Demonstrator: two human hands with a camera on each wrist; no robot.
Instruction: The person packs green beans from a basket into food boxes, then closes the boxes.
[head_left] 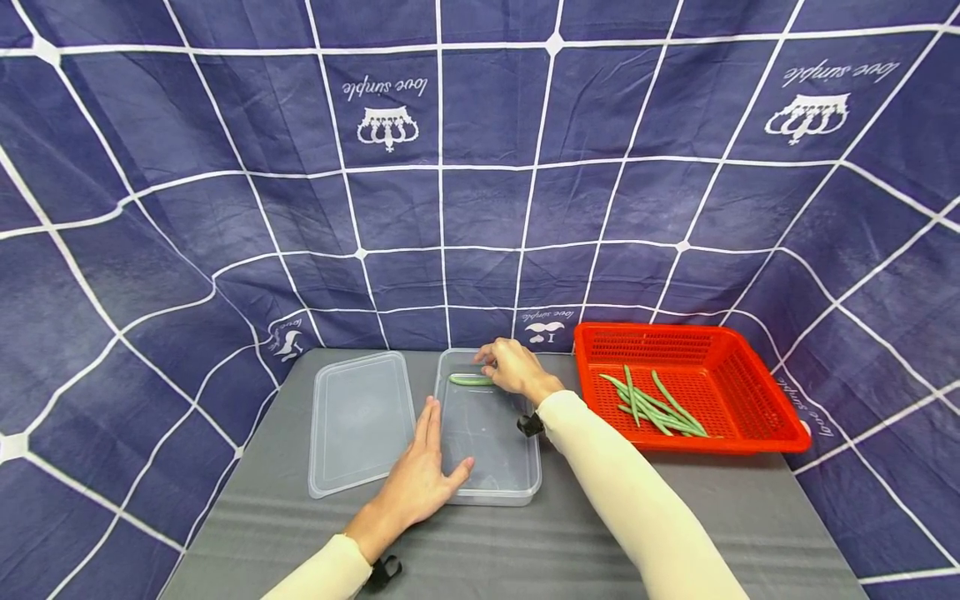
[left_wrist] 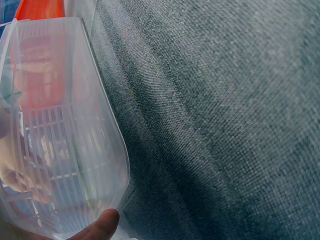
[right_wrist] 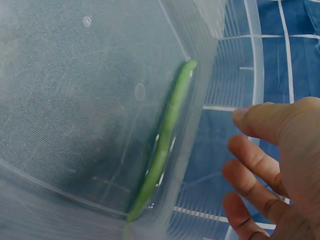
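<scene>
A clear plastic container [head_left: 491, 442] sits on the table in front of me. One green bean [head_left: 470, 380] lies along its far wall; the right wrist view shows this same bean [right_wrist: 164, 137] flat on the container floor. My right hand [head_left: 513, 367] is over the far end, fingers loosely bent and apart from the bean, nothing between them. Along the container's near left side rests my left hand [head_left: 422, 475], fingers straight and thumb spread. In the left wrist view its thumb [left_wrist: 102, 226] is right at the clear wall.
A clear flat lid [head_left: 360, 425] lies left of the container. To the right, a red plastic basket [head_left: 731, 392] holds several green beans [head_left: 660, 407]. A blue cloth with white lines [head_left: 480, 208] hangs behind and at both sides of the grey table [head_left: 480, 550].
</scene>
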